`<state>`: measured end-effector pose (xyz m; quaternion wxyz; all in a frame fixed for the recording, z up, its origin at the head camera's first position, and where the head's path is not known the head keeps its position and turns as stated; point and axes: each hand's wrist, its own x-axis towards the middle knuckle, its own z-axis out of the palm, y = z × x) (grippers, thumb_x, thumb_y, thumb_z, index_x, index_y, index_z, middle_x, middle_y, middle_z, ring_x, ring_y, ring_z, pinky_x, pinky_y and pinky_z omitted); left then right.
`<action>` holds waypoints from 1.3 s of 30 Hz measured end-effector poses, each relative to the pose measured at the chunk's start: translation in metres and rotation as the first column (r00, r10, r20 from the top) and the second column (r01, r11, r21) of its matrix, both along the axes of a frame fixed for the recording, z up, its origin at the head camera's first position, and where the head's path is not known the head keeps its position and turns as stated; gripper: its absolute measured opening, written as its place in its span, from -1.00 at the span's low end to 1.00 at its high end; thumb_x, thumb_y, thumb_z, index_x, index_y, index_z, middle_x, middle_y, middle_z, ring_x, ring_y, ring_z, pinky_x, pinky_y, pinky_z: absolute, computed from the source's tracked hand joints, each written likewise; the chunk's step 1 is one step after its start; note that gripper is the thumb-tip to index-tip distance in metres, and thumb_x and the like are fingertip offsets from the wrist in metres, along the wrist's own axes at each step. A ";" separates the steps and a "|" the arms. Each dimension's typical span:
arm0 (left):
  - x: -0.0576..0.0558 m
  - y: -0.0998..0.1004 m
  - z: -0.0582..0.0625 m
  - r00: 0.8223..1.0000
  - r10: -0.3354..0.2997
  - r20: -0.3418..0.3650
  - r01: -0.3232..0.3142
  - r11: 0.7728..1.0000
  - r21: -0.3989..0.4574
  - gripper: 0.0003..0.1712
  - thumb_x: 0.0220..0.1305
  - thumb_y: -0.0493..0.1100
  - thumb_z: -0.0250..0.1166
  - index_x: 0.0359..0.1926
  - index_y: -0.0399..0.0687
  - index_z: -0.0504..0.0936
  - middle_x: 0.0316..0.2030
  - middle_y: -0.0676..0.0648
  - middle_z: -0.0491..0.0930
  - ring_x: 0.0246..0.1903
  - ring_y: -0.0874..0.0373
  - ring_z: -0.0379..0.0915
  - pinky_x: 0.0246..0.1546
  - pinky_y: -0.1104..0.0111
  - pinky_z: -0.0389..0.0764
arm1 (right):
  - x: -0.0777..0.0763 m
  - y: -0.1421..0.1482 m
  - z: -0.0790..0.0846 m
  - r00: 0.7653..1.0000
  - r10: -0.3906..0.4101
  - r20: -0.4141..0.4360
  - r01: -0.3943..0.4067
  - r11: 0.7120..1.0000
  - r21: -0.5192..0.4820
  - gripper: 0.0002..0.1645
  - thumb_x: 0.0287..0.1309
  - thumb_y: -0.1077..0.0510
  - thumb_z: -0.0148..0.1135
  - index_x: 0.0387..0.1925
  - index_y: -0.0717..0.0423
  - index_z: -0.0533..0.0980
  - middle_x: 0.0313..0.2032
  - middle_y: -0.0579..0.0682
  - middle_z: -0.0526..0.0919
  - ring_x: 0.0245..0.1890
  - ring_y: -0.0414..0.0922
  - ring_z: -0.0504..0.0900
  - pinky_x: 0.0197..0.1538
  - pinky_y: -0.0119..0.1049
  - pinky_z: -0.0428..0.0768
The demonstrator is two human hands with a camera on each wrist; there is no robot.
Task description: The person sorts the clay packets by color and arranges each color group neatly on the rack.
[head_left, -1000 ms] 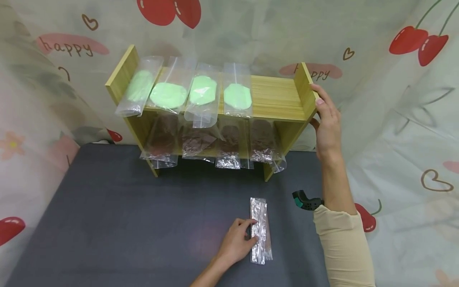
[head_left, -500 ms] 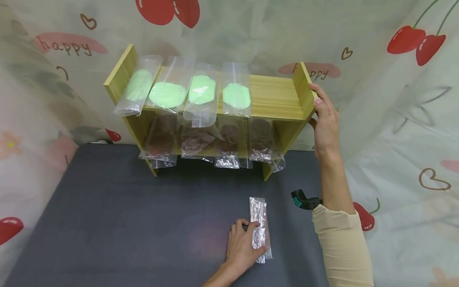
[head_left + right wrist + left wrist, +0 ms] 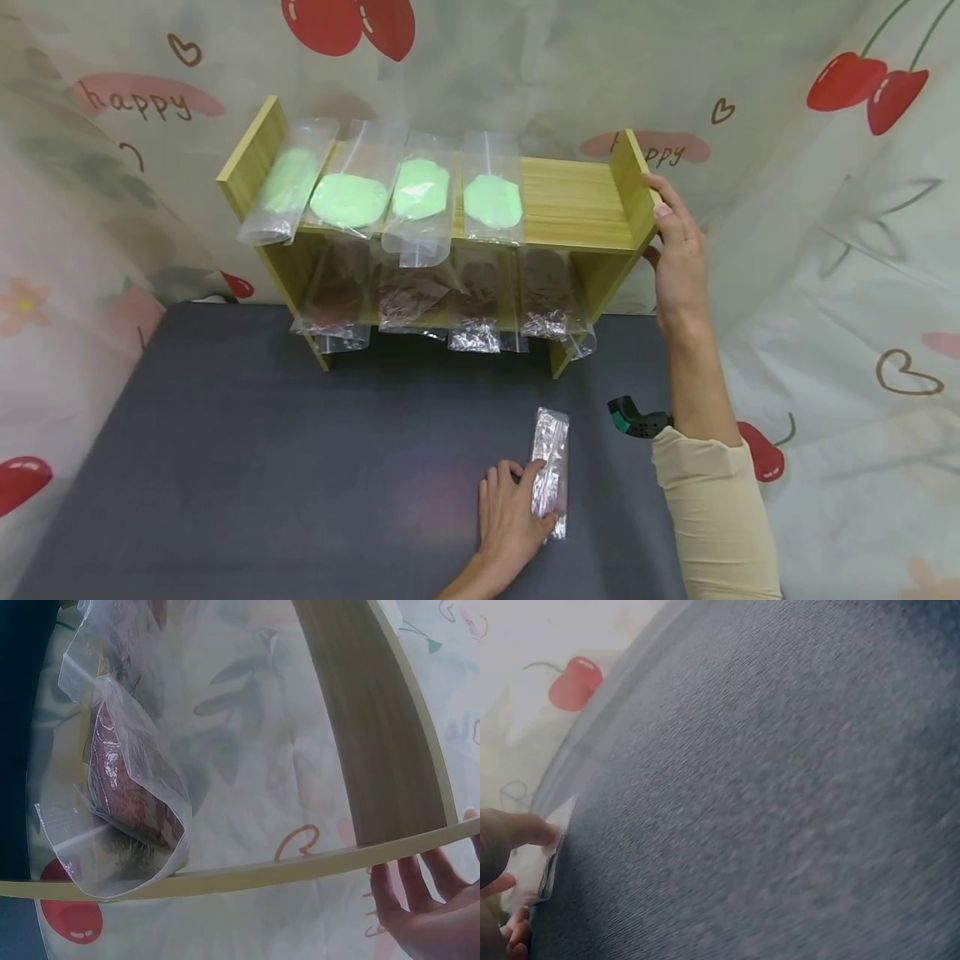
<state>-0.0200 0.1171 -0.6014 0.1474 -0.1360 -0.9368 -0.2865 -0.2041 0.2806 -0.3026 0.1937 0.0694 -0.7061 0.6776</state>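
Observation:
My left hand (image 3: 508, 518) is at a flat, narrow stack of shiny clear plastic bags (image 3: 551, 454) on the dark table. Its thumb and index finger grip the stack's near half. In the left wrist view, fingers lie on and beside the bag stack (image 3: 534, 874). My right hand (image 3: 681, 267) holds the right side panel of a two-tier wooden shelf (image 3: 577, 200), fingers at its outer edge. In the right wrist view, the fingertips of the right hand (image 3: 431, 900) meet the panel's edge (image 3: 300, 868). The bags' contents are hard to make out.
Several zip bags with pale green contents (image 3: 348, 200) lie along the top tier, left of a bare wooden stretch. Zip bags with dark brownish contents (image 3: 480, 287) fill the lower tier, their ends overhanging. Printed curtains (image 3: 840, 292) surround the dark table (image 3: 300, 467).
My left hand has shifted right and regrasped the bag stack. The stack has slid slightly right, its layers now closer together. My right hand has stayed on the shelf.

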 end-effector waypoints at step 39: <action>-0.041 -0.066 0.013 0.726 -0.548 0.416 -0.068 0.545 0.836 -0.33 0.02 -0.47 0.44 0.20 -0.08 0.56 0.09 -0.27 0.53 -0.24 0.02 0.61 -0.38 0.29 0.66 | -0.002 0.001 -0.001 1.000 0.015 -0.006 -0.016 1.000 -0.026 -0.55 0.51 0.04 -0.12 0.30 -0.12 0.49 0.31 -0.02 0.37 0.20 -0.03 0.32 0.24 0.01 0.28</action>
